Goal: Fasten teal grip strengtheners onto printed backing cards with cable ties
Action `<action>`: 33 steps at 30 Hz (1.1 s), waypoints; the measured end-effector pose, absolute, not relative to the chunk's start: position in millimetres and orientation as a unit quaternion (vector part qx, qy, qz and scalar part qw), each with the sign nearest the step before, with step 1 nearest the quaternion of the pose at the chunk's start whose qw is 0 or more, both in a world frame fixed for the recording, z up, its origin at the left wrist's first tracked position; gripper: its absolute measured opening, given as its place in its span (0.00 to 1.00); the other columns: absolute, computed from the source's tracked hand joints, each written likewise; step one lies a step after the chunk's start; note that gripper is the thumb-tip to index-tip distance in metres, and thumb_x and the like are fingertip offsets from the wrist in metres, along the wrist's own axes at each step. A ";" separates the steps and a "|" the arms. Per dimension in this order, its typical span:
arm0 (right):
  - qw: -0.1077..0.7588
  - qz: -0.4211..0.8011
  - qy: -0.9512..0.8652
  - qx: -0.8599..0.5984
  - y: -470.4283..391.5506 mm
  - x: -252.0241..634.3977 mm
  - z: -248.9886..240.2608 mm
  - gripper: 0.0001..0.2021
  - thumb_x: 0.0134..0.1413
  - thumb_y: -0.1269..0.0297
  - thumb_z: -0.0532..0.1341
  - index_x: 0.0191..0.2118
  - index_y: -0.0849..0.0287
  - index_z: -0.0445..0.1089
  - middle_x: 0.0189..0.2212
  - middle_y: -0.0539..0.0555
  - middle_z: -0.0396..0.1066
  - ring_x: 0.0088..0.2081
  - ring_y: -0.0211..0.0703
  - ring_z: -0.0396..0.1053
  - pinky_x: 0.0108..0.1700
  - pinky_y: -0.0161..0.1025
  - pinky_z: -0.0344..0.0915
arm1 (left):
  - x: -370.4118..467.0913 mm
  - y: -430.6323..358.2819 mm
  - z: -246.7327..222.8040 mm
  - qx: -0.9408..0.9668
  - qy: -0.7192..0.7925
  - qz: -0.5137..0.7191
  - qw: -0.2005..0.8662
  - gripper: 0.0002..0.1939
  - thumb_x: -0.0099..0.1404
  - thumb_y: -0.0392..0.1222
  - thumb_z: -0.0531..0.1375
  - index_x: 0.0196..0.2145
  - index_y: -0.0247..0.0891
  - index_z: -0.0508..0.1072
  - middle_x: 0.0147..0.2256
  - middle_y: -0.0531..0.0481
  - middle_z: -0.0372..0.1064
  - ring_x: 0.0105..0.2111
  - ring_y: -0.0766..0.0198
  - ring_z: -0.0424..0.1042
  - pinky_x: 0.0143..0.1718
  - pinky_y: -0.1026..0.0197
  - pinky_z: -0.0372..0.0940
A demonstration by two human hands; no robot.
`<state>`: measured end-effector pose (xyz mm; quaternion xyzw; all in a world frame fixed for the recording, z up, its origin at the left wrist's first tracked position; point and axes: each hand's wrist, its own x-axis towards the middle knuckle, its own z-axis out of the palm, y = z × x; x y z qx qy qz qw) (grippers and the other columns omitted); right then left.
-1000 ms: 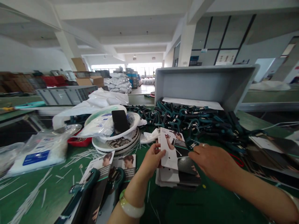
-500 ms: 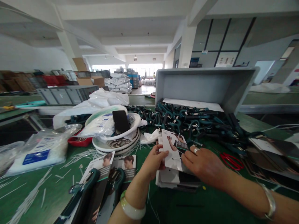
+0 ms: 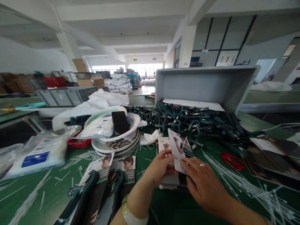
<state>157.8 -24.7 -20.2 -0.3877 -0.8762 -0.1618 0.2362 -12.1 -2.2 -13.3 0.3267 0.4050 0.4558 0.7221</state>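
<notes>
A printed packaging card (image 3: 176, 146) is tilted up between both hands, over a stack of similar cards (image 3: 164, 143). My left hand (image 3: 161, 168) pinches the card's left edge between thumb and fingers. Closed on its lower right part is my right hand (image 3: 203, 182), with a ring on one finger. A thin white cable tie (image 3: 184, 142) shows against the card's face; its lower end is hidden. At the lower left, hand grip strengthener (image 3: 90, 184) and a second grip strengthener (image 3: 119, 184) lie on their cards.
Many dark green grip strengtheners (image 3: 187, 120) spill from a tipped grey crate (image 3: 199, 84). Loose white cable ties (image 3: 246, 184) and red-handled scissors (image 3: 233, 161) lie at right, near more cards (image 3: 269, 161). At left are white basins (image 3: 112, 150), a phone (image 3: 120, 122) and a plastic bag (image 3: 42, 153).
My right hand has shifted lower and its forearm has swung down, uncovering the cable ties at right. The held card has turned more edge-on, showing more of the stack behind it.
</notes>
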 end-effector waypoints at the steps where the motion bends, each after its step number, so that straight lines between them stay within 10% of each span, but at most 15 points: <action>1: 0.246 -0.157 -0.869 -0.400 -27.3 158.0 -21.7 0.18 0.51 0.69 0.53 0.48 0.65 0.66 0.47 0.62 0.67 0.48 0.53 0.62 0.47 0.50 0.61 | -10.3 -5.0 -9.5 0.331 0.400 0.461 0.719 0.16 0.55 0.39 0.61 0.43 0.36 0.66 0.29 0.52 0.69 0.20 0.73 0.68 0.23 0.69 0.63; 15: 0.464 -0.072 -0.776 -0.422 -18.9 172.9 -8.9 0.09 0.57 0.68 0.54 0.43 0.59 0.67 0.38 0.57 0.69 0.41 0.45 0.66 0.42 0.43 0.65 | 28.2 -17.8 -9.2 0.335 0.342 0.591 0.649 0.20 0.53 0.53 0.62 0.40 0.38 0.70 0.41 0.47 0.67 0.34 0.68 0.68 0.30 0.68 0.65; 33: 0.482 0.027 -0.699 -0.527 -24.4 181.6 -12.0 0.15 0.56 0.55 0.54 0.42 0.57 0.71 0.39 0.57 0.71 0.39 0.45 0.69 0.43 0.43 0.67 | 41.6 -9.1 -8.6 0.328 0.221 0.522 0.756 0.21 0.45 0.53 0.67 0.26 0.35 0.65 0.20 0.58 0.61 0.15 0.77 0.57 0.16 0.71 0.58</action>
